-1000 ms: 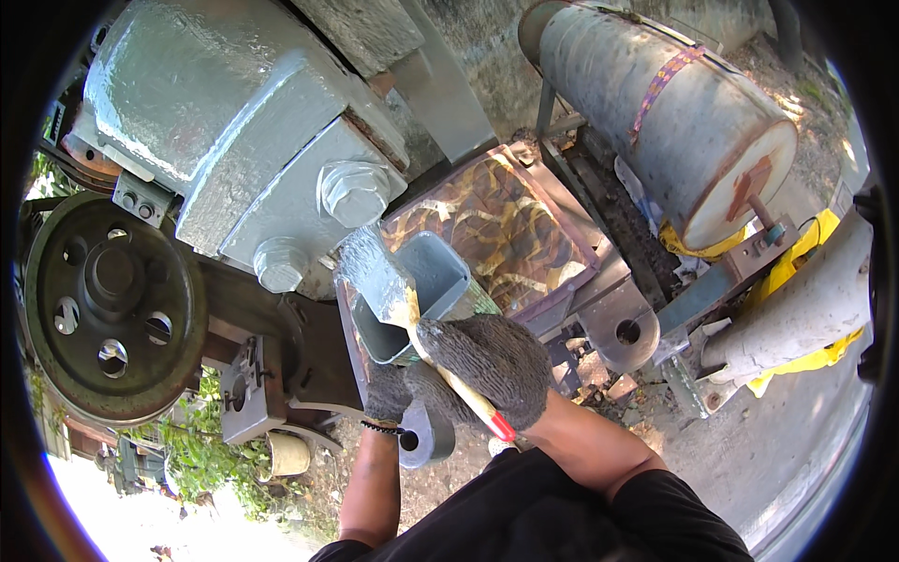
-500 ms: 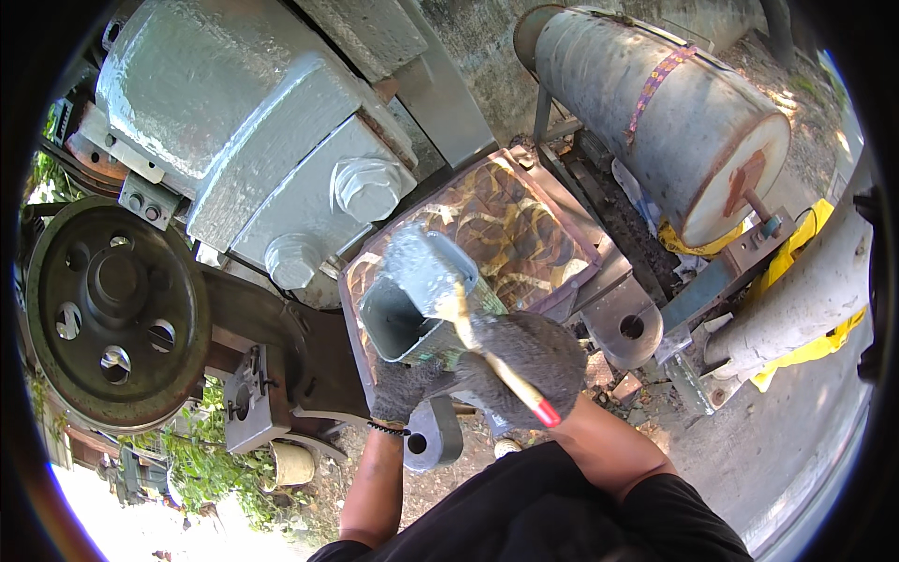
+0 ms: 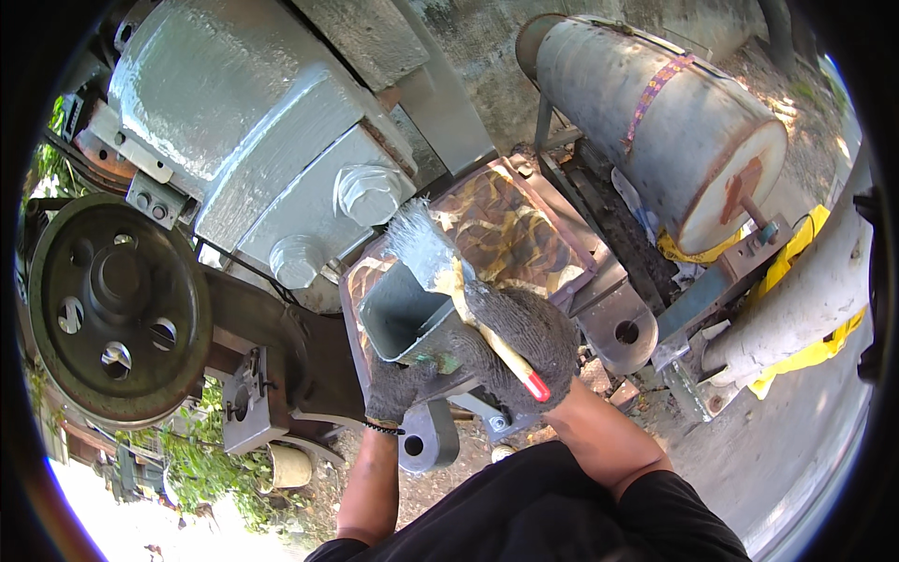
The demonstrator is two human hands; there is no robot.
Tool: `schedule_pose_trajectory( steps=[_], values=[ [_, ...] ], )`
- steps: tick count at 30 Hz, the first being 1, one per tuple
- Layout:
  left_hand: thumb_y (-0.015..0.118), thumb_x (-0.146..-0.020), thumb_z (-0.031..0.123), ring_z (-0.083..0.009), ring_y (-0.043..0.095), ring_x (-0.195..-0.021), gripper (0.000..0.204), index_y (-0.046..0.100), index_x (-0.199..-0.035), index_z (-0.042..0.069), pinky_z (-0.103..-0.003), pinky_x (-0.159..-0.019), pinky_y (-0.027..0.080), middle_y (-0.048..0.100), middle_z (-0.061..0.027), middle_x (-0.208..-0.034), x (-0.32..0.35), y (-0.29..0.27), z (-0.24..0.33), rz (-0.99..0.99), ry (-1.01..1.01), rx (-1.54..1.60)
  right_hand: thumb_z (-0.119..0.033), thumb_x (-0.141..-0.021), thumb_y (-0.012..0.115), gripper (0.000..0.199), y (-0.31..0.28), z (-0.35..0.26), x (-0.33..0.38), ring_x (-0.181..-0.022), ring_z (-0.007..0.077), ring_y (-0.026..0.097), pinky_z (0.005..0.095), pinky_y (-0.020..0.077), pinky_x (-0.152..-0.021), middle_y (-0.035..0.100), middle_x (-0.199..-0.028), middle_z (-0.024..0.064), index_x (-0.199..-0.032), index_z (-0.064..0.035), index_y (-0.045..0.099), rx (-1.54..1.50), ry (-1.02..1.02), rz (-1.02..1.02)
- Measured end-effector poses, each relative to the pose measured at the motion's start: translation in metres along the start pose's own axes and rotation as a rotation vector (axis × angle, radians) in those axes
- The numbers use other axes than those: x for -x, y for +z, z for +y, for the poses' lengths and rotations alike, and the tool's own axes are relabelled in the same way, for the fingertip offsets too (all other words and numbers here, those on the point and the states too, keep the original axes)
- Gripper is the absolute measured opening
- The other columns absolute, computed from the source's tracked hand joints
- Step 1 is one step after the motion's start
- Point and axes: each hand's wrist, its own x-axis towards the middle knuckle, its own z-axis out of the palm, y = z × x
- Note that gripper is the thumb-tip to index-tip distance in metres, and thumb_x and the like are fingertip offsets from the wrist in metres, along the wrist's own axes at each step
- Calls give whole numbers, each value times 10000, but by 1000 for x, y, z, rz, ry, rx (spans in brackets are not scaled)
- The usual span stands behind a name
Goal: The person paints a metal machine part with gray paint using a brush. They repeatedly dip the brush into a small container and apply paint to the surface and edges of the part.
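Both of my hands wear dark grey knitted gloves. My left hand (image 3: pixel 401 388) is closed around the lower side of a square, open-topped grey-green container (image 3: pixel 391 309), tilted so its hollow inside shows. In my right hand (image 3: pixel 534 332) is a paintbrush (image 3: pixel 501 347) with a pale wooden handle and a red tip. Its wide bristles, coated in wet grey paint, are splayed above the container's far rim, pointing toward the machine. Beyond them stands a large machine body (image 3: pixel 225 94) covered in glossy grey paint, with two big hex bolts, one (image 3: pixel 367 195) close to the bristles.
Under the container lies a panel with a brown and gold patterned surface (image 3: pixel 510 229). A dark spoked wheel (image 3: pixel 120 304) stands at left. To the right are a rusty metal drum (image 3: pixel 655 122), a steel lug with a hole (image 3: pixel 626 330), and a pale pipe (image 3: pixel 796 309) over yellow sheeting.
The brush has risen slightly away from over the container's opening, its bristles now splayed past the far rim. My right hand shifted a little up and left; the left hand barely moved.
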Motion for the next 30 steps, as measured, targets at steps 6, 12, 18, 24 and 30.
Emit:
schedule_pose_trajectory(
  steps=[6,12,18,24,30],
  values=[
    [951,-755,270,-273,612,-1277,874,509,-1470,28,-405,-1106,481,639,-130,-1383,-3,0,1,-13,-76,48,-49,-883,803,353,-11,4,30,-923,318,765,394,599,-758,780,-1093,154,-1224,-32,713,-78,102,-33],
    [979,-733,299,-250,610,-1231,906,509,-1452,10,-388,-1056,504,626,-113,-1352,-7,1,8,21,63,-42,-97,-976,738,258,-28,-15,55,-889,242,741,343,592,-774,762,-1051,138,-1206,16,701,-251,570,-13],
    [961,-734,380,-300,495,-1418,1100,366,-1583,11,-419,-1195,393,509,-171,-1537,-10,-2,12,36,16,32,-238,-1090,589,352,-30,-34,39,-795,162,673,316,567,-704,678,-1030,110,-1316,31,592,-428,807,147],
    [973,-711,417,-309,427,-1486,1211,293,-1619,-7,-418,-1233,346,460,-191,-1590,-11,-5,-2,-30,-45,19,-230,-1082,591,352,-25,-31,30,-813,149,693,295,574,-698,723,-983,99,-1310,36,616,-463,870,165],
    [988,-692,421,-299,295,-1576,1365,145,-1675,-11,-397,-1283,263,301,-193,-1703,3,6,-20,87,46,188,-145,-1071,616,300,-17,0,1,-887,144,670,314,562,-777,716,-1116,125,-1317,28,627,-365,749,-202]
  ],
)
